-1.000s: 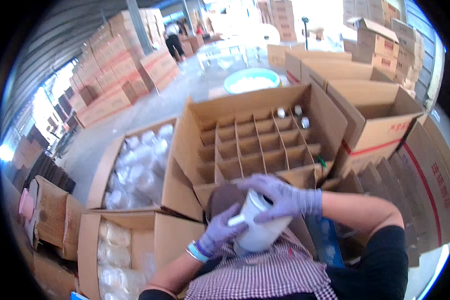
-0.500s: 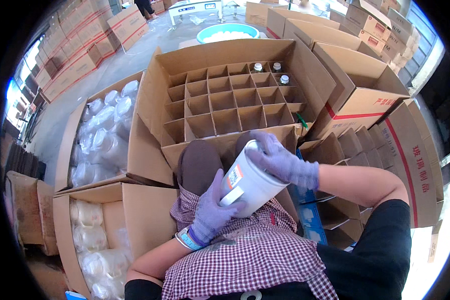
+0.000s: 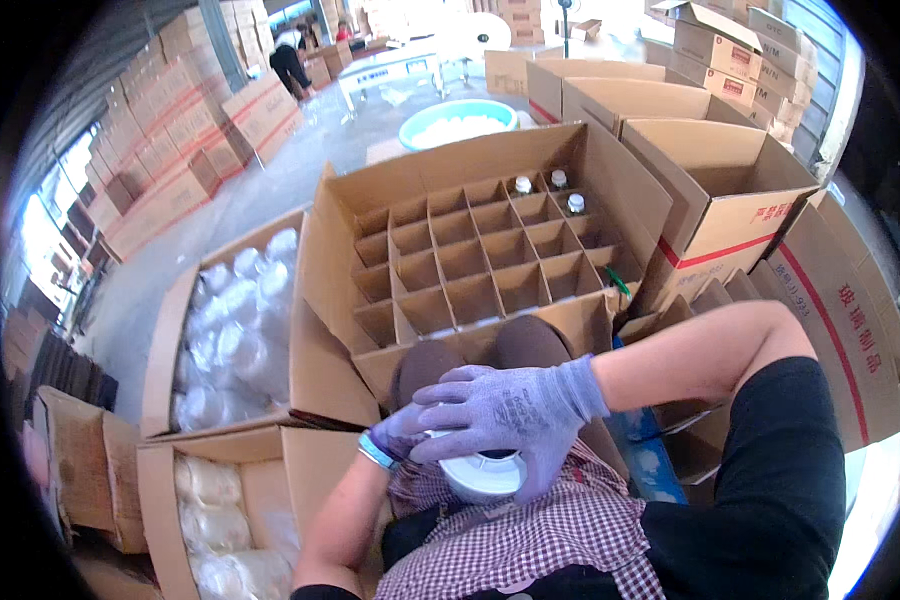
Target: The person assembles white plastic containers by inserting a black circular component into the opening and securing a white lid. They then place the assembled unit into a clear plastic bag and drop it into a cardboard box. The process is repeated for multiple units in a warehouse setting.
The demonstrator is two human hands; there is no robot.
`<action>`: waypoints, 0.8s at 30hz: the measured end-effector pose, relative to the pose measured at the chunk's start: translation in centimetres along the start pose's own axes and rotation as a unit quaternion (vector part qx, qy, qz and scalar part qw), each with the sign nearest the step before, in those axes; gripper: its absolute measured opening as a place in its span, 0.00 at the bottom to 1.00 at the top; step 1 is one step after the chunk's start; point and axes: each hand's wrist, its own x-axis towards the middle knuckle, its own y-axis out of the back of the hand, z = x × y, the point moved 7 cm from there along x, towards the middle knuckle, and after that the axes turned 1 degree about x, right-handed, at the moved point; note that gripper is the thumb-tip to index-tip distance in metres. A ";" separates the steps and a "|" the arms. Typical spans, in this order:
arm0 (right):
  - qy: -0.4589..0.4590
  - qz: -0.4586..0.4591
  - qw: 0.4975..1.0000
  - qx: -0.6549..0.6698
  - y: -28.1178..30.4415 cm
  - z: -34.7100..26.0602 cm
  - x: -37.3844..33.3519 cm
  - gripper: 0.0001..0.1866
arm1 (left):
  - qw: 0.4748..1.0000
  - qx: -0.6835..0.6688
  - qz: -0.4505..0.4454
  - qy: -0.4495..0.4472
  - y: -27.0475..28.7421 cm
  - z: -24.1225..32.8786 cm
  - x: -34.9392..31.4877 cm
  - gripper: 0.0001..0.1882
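A white cylindrical jug [image 3: 480,480] is held over my lap, one round end facing up toward me. Its handle and label are out of sight. My right hand [image 3: 515,415], in a purple-grey knit glove, lies over the jug with the fingers curled across it. My left hand [image 3: 402,428], gloved alike, grips it on the left; most of its fingers are behind the right hand. Beyond my knees stands an open carton [image 3: 460,165] with cardboard dividers [image 3: 470,295]. White-capped bottles [image 3: 576,204] stand in three cells toward its far right.
On the left, one carton [image 3: 160,370] holds plastic-wrapped clear vessels [image 3: 235,345]; a nearer one [image 3: 155,480] holds several jugs [image 3: 215,525]. Open cartons [image 3: 720,215] line the right. A blue tub [image 3: 410,130] with white items sits beyond. A person [image 3: 290,65] bends far back.
The jug has turned from lying tilted sideways to end-up and come lower, nearer me. My right hand moved left across it, overlapping my left hand. The head view has tilted up.
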 end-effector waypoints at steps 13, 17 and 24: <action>-0.531 0.082 0.798 0.273 -6.5 15.7 -9.4 0.39 | 0.932 0.024 0.346 0.102 -8.7 2.6 -0.6 0.46; -0.266 0.128 0.954 0.049 -0.6 6.8 -3.5 0.43 | 0.957 -0.206 0.203 0.010 -4.1 2.9 -3.3 0.48; -0.311 0.184 0.921 0.147 -2.6 6.8 -7.9 0.33 | 0.936 -0.137 0.324 0.024 -6.8 2.2 -3.2 0.49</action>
